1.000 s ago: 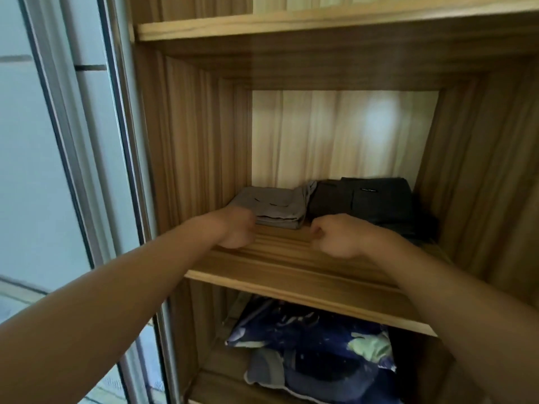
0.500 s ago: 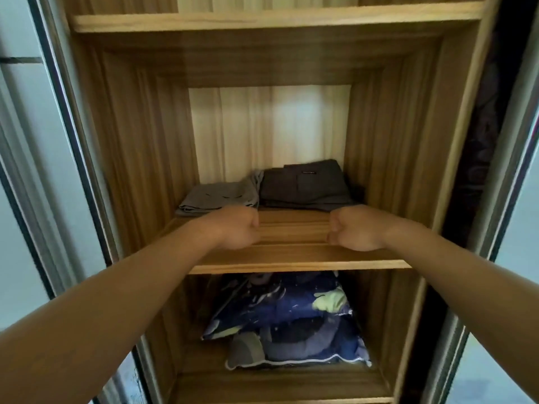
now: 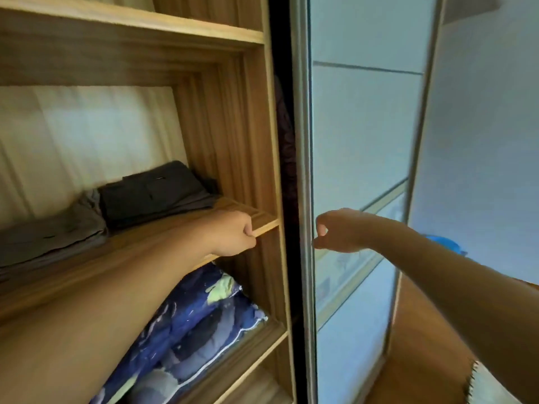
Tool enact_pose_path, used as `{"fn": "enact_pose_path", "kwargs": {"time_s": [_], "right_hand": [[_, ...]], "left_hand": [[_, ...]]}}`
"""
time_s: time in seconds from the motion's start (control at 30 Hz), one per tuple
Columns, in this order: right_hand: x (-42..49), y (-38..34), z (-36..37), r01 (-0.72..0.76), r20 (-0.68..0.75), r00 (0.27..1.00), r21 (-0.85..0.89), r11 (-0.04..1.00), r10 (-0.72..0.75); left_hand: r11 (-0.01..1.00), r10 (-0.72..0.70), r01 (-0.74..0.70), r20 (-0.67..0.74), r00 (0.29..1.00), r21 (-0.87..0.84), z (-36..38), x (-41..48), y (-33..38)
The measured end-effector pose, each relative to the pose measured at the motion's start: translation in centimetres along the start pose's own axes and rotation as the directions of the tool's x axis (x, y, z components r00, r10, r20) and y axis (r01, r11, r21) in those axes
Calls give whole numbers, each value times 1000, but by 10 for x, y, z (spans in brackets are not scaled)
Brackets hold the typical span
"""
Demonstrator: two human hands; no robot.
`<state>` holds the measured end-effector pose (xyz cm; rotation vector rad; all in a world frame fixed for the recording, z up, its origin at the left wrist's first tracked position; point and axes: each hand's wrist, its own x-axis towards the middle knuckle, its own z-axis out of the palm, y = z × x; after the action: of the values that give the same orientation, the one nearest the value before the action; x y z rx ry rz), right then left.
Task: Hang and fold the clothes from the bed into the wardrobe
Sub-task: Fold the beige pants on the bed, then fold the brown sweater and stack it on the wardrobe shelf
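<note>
On the wooden wardrobe shelf [image 3: 264, 221] lie two folded garments: a light grey one [image 3: 52, 234] at the left and a dark grey one [image 3: 154, 191] beside it, toward the back. My left hand [image 3: 233, 233] is a curled fist in front of the shelf's front edge, near its right end, and holds nothing. Just right of the door frame, my right hand [image 3: 335, 231] hangs before the frosted sliding door [image 3: 364, 141] with its fingers curled and nothing in them.
Blue patterned bedding [image 3: 198, 316] fills the compartment below the shelf. The sliding door's metal frame [image 3: 303, 170] stands between my hands. A blue object [image 3: 446, 243] shows behind my right forearm. White fabric [image 3: 490, 386] lies over the wooden floor [image 3: 423, 330] at bottom right.
My view has swung to the right, so the shelf now sits at the left and the sliding door fills the right. Both hands have pulled back from the garments; the right hand has left the shelf.
</note>
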<state>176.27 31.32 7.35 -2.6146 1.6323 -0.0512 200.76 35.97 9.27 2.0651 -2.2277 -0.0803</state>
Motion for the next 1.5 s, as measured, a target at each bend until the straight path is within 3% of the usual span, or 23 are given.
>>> {"fn": "enact_pose_path", "kwargs": {"time_s": [0.1,0.27,0.57,0.77,1.2,1.5], "right_hand": [[-38,45,6,-150,21,988,-1,989,150],[-93,116,14,-360,41,932,3,933,360],[-150,225,38,-677,87,735,25,736,673],[-132,321,56,-765,118,639,0,644,760],[-50,578,56,-839,143,542,22,544,828],[-19,717,67,-901,160,432,40,432,887]], "left_hand": [[986,156,-158,31,987,54,18,22,54],[939,343,-339,156,926,-50,47,63,143],[844,535,-529,184,824,-87,104,144,267],[793,606,-604,213,767,-78,153,224,353],[753,647,-657,231,727,-41,198,440,541],[668,724,-740,301,620,-82,236,569,656]]}}
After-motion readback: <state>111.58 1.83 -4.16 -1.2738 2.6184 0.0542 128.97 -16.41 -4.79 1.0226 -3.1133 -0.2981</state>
